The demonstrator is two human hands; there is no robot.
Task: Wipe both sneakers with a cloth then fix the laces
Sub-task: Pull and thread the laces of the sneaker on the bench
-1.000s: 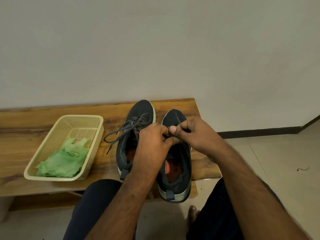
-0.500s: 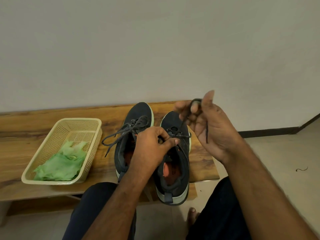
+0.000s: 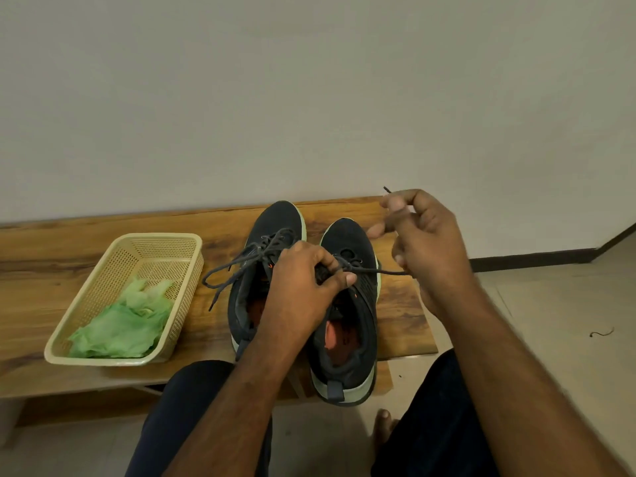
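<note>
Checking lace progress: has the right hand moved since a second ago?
Yes. The right hand pulled the dark lace out rightward, away from the dark right sneaker.

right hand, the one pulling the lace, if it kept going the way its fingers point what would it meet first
The right hand points its fingers up and away over the bench toward the wall. Nothing shows between, so likely the wall first, though depth is unclear.

- Both sneakers, the left sneaker (image 3: 266, 270) and the right sneaker (image 3: 354, 294), are dark navy-grey with pale green-white soles and orange insoles.
- The laces (image 3: 241, 266) are dark grey.
- The basket (image 3: 113, 280) is cream with a fine perforated pattern.
- The cloth (image 3: 120, 330) is light green.
- The bench (image 3: 51, 280) is warm brown wood with dark grain streaks.
</note>
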